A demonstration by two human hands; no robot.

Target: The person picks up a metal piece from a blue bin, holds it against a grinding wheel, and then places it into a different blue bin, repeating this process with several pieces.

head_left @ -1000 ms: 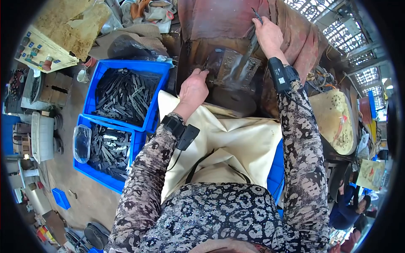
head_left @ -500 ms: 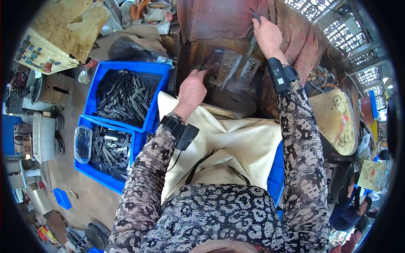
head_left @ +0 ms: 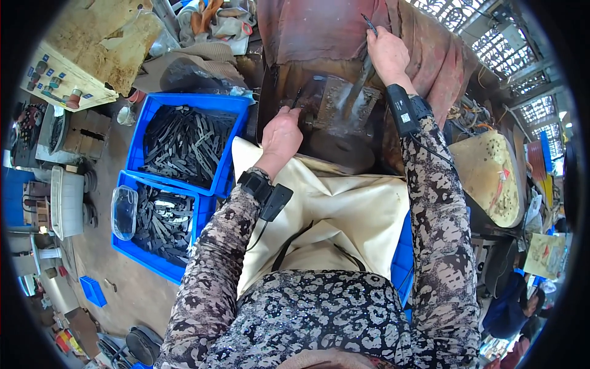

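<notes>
At the left of a wet, brown machine housing (head_left: 267,92), my left hand (head_left: 283,130) is closed on a thin dark strip (head_left: 298,96) whose tip sticks up past the fingers. My right hand (head_left: 389,56), higher and farther right, grips another slim dark strip (head_left: 369,24) that points up and left. Between the hands a wet, blurred metal block (head_left: 337,101) and a slanting bar (head_left: 355,97) sit inside the housing. Below them is a dark round disc (head_left: 340,150). The lower ends of both strips are hidden by my fingers.
Two blue bins (head_left: 131,146) full of dark flat strips stand at my left, a clear plastic tub (head_left: 125,212) on the nearer one's edge. Reddish cloth (head_left: 326,31) drapes over the housing. A cream apron (head_left: 319,203) covers my lap. A control box (head_left: 70,92) stands far left.
My left hand has shifted very slightly down and right, the right hand slightly down. Both keep their strips. The whole view has shifted a little.
</notes>
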